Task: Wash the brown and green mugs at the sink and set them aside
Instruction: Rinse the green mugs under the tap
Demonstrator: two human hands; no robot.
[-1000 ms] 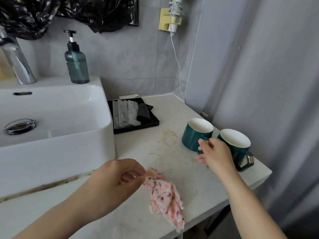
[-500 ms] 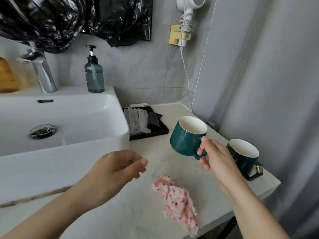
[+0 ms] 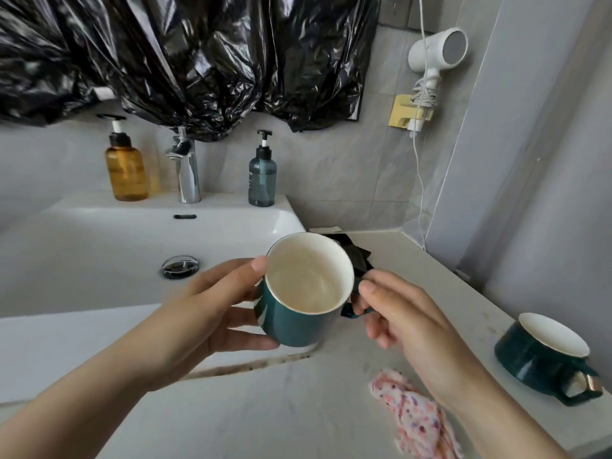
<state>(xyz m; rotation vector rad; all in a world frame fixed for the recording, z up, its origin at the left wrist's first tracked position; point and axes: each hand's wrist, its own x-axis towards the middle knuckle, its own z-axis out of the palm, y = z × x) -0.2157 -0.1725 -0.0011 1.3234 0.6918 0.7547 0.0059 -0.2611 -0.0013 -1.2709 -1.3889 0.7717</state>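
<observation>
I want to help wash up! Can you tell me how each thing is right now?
Green ceramic mug with white inside: held up, tilted, empty.
Left hand: gripping the mug's body.
Right hand: holding the mug's handle.
Second dark green mug: upright on the counter.
Chrome tap: no water running.
White sink: no standing water.
Pink flowery cloth: crumpled on the counter.

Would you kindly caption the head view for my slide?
Both hands, left hand and right hand, hold a green mug beside the sink.
</observation>
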